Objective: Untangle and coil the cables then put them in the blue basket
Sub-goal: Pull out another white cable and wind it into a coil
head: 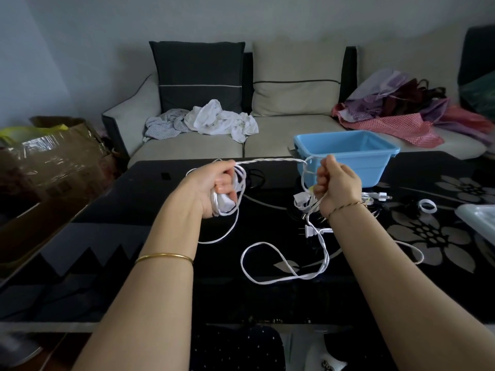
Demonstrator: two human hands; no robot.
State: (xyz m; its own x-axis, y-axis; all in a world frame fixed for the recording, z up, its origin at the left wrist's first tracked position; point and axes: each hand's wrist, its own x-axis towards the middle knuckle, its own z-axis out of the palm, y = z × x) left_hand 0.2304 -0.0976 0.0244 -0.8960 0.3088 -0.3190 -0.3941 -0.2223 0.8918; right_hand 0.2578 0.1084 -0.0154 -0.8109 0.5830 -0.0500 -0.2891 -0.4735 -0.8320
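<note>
L hand [214, 187] fingers curled rnd white cable [267, 161] coil | R hand [338, 187] fingers pinch it | blue basket [356, 167] behind

Across the back, a beige sofa [267, 140] carries a dark cushion [198, 73] beside a pale cushion [297, 79]. Crumpled white clothes [222, 120] and a grey cloth [163, 125] lie heaped on its seat, with checked red and purple bags [396, 116] piled at the right end. A taped cardboard box [53, 156] stands far left. On the black flowered table [428, 236], a small white ring [427, 205] sits near a clear container [479, 218].
</note>
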